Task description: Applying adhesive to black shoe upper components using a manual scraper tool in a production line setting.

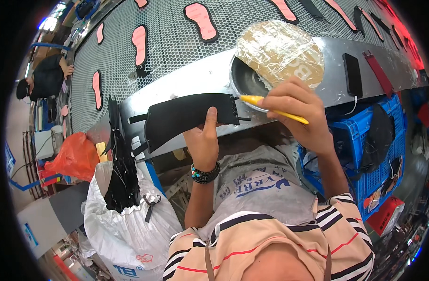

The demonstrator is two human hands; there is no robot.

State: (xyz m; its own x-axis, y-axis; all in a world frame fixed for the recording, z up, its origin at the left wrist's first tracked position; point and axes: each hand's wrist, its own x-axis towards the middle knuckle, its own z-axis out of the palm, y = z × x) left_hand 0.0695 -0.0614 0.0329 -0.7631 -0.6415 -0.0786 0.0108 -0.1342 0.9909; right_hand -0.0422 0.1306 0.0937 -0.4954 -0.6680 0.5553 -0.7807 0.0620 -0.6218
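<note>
My left hand point(204, 143) grips a curved black shoe upper piece point(177, 117) with narrow straps at its ends, thumb on top and fingers hidden underneath. It is held just above the near edge of the metal ledge. Pinched in my right hand point(296, 110) is a yellow brush point(289, 117), its head at the right end of the black piece, by a strap; whether it touches cannot be made out. Behind that hand stands a round metal pot point(247, 82), partly covered by a cardboard disc point(280, 51) wrapped in clear film.
Pink insoles point(201, 21) with black rims lie on a mesh conveyor point(172, 47) beyond the ledge. A phone point(352, 75) with a cable lies right, beside blue crates point(373, 150). At left are a white sack point(130, 229) of black strips and a person point(48, 77).
</note>
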